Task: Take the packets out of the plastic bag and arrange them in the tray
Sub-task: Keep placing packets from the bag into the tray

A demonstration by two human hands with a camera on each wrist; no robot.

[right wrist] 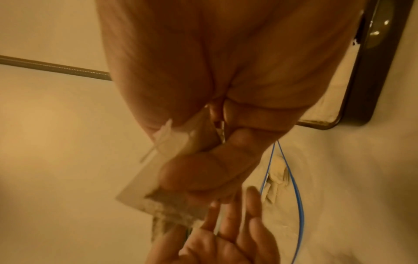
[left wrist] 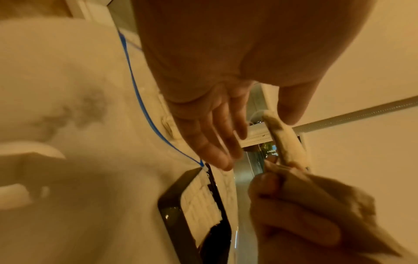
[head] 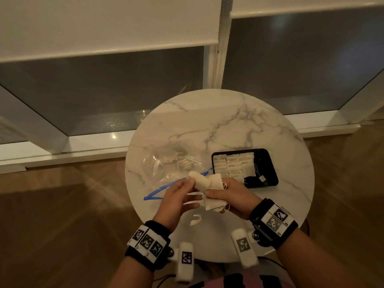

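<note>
My right hand point(head: 230, 196) grips a bunch of white packets point(head: 209, 190) with strings, held above the table's near side. One packet point(left wrist: 287, 148) sticks up from the bunch. My left hand point(head: 178, 198) is beside it with straight fingers point(left wrist: 214, 139), its thumb at that packet's tip. The clear plastic bag point(head: 166, 163) with a blue zip edge point(head: 166, 186) lies open just beyond my hands, with a few packets still inside. The black tray point(head: 274, 173) sits to the right, with rows of packets point(head: 232, 165) filling its left part.
The round marble table point(head: 207, 125) stands before a window with roller blinds. Wooden floor surrounds it. A loose tag on a string point(head: 262, 178) lies in the tray's bare right part.
</note>
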